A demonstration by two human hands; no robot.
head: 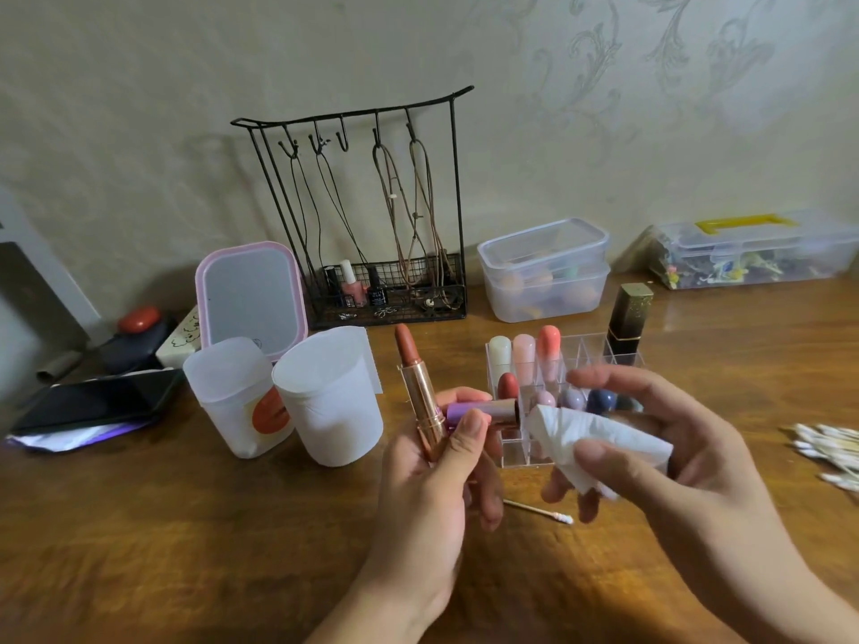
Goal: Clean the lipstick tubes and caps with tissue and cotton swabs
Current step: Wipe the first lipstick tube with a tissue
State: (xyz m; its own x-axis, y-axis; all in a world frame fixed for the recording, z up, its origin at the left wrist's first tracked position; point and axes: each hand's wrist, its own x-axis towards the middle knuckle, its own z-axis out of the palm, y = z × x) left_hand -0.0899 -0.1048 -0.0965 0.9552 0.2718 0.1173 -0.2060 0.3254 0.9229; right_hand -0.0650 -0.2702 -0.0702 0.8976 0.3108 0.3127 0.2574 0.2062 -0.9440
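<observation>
The uncapped rose-gold lipstick tube with its brown-red bullet stands upright in the left hand, fingers curled around it and a purple cap, while beside it the right hand pinches a crumpled white tissue.

This was a home dressing corner: a wooden table stood against damask-patterned wallpaper. On it stood a pink-framed mirror, a black wire jewellery rack hung with necklaces and holding nail polish bottles, and a clear acrylic lipstick organizer.
</observation>
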